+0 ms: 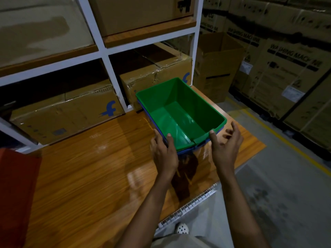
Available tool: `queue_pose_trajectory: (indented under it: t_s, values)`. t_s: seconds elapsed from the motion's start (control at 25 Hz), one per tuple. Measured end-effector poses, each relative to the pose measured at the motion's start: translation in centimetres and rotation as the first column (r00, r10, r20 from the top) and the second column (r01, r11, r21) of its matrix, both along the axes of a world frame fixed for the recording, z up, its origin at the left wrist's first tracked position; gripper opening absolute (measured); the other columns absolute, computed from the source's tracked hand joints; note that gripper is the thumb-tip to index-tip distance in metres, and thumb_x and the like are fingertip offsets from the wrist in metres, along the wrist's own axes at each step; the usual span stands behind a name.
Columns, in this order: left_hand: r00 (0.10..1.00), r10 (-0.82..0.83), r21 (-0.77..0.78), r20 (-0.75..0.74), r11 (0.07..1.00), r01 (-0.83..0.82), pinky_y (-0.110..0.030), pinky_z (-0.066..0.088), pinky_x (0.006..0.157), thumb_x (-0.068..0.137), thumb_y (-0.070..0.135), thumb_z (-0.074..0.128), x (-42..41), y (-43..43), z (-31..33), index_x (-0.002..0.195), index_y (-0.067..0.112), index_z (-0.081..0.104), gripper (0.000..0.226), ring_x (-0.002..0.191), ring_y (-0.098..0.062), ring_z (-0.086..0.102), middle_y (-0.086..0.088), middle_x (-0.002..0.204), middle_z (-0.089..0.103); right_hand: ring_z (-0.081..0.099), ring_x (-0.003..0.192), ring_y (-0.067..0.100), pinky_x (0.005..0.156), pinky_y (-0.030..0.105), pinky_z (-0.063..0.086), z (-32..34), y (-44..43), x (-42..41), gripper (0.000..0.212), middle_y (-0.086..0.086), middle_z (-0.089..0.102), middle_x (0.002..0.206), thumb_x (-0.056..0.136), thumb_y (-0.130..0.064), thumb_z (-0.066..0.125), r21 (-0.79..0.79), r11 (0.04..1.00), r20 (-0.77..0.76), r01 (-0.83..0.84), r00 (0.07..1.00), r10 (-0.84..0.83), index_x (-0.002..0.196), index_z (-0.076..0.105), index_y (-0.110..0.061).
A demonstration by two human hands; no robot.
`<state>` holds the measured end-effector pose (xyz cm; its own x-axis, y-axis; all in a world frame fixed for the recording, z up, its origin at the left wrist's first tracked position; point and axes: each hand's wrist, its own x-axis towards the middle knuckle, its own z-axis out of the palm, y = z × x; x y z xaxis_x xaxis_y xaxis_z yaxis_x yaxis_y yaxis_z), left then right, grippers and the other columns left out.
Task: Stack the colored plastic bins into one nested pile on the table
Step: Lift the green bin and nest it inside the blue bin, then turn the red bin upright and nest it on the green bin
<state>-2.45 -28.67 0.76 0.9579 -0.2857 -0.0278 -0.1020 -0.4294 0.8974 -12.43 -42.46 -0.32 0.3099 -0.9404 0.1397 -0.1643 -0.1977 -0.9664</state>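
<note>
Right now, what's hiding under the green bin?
A blue bin sits under the green bin, nested; only its blue rim and edge peek out. Whether more bins lie beneath is covered. Inside, the green bin looks empty.

green bin [180,108] | blue bin [186,150] under it | orange-brown wood-grain table [89,167] | red bin [16,190]

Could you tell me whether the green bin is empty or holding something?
Empty: the green bin shows only its bare floor and walls, nested in a blue bin.
</note>
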Motion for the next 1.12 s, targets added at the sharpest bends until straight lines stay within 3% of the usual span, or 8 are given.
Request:
queue_pose_trajectory:
  t_s: [0.08,0.12,0.24,0.48,0.76,0.88,1.0,1.12]
  values:
    - [1.000,-0.006,-0.011,0.005,1.000,0.006,-0.040,0.032,0.115,0.112,0.040,0.037,0.1,-0.6,0.1,0.167,0.017,0.014,0.065,0.148,-0.029,0.036,-0.009,0.162,0.037,0.039,0.145,0.030,0.112,0.042,0.038,-0.2,0.2,0.4,0.068,0.013,0.041,0.156,0.101,-0.039,0.072,-0.301,0.951,-0.157,-0.067,0.987,0.020,0.160,0.044,-0.021]
    - [1.000,-0.004,-0.005,0.016,1.000,0.004,-0.042,0.030,0.118,0.112,0.039,0.036,0.1,-0.9,0.1,0.167,0.016,0.015,0.063,0.151,-0.029,0.034,-0.009,0.166,0.034,0.033,0.152,0.031,0.118,0.045,0.033,-0.2,0.3,0.6,0.065,0.014,0.037,0.163,0.101,-0.044,0.068,-0.365,0.924,-0.213,-0.117,0.976,0.039,0.158,0.048,-0.022]
    - [0.998,0.021,0.032,0.064,0.999,-0.023,-0.041,0.028,0.121,0.113,0.036,0.036,-0.1,-1.1,-0.2,0.167,0.014,0.016,0.062,0.155,-0.030,0.029,-0.009,0.171,0.027,0.020,0.164,0.028,0.127,0.060,0.018,-0.9,0.9,1.2,0.056,0.006,0.033,0.172,0.102,-0.054,0.053,-0.365,0.906,-0.289,-0.216,0.951,0.110,0.153,0.055,-0.029]
    - [0.993,0.026,0.054,0.119,0.998,-0.032,-0.050,0.038,0.118,0.109,0.044,0.030,0.2,-1.2,-1.6,0.167,0.015,0.017,0.066,0.149,-0.033,0.037,-0.011,0.168,0.032,0.008,0.167,0.019,0.130,0.062,0.008,-2.2,0.7,1.4,0.055,-0.003,0.035,0.172,0.105,-0.055,0.042,-0.347,0.906,-0.286,-0.244,0.947,0.145,0.151,0.056,-0.029]
    - [0.992,0.008,0.016,0.123,1.000,-0.010,-0.053,0.041,0.114,0.103,0.056,0.024,0.4,-1.1,-1.8,0.166,0.015,0.020,0.075,0.142,-0.035,0.043,-0.016,0.159,0.043,0.024,0.163,0.023,0.129,0.066,0.009,-1.9,0.9,1.9,0.050,0.001,0.052,0.163,0.100,-0.048,0.051,-0.410,0.886,-0.283,-0.217,0.954,0.102,0.143,0.065,-0.028]
    - [0.999,-0.019,-0.073,0.046,0.997,0.022,-0.053,0.039,0.118,0.098,0.068,0.029,1.1,1.0,-1.1,0.166,0.027,0.022,0.080,0.148,-0.028,0.039,-0.009,0.161,0.040,0.037,0.158,0.023,0.131,0.060,0.009,-0.1,2.9,2.8,0.049,0.002,0.058,0.157,0.097,-0.040,0.057,-0.541,0.800,-0.286,-0.261,0.951,0.116,0.142,0.066,-0.021]
    - [0.998,0.066,-0.174,-0.008,0.983,-0.066,-0.055,0.042,0.117,0.098,0.069,0.041,2.6,4.8,-0.2,0.160,0.039,0.033,0.070,0.148,-0.021,0.042,0.000,0.161,0.043,0.047,0.152,0.023,0.130,0.057,0.019,1.9,7.7,5.6,0.044,0.003,0.064,0.152,0.099,-0.035,0.059,-0.621,0.705,-0.255,-0.344,0.938,0.233,0.138,0.070,-0.019]
    - [0.972,0.232,-0.202,0.031,0.954,-0.221,-0.053,0.047,0.113,0.102,0.058,0.050,4.2,9.9,0.2,0.152,0.035,0.048,0.054,0.139,-0.015,0.051,0.005,0.151,0.054,0.054,0.147,0.024,0.127,0.055,0.025,2.8,13.2,9.1,0.040,0.003,0.068,0.147,0.098,-0.032,0.061,-0.598,0.657,-0.188,-0.458,0.878,0.441,0.134,0.073,-0.019]
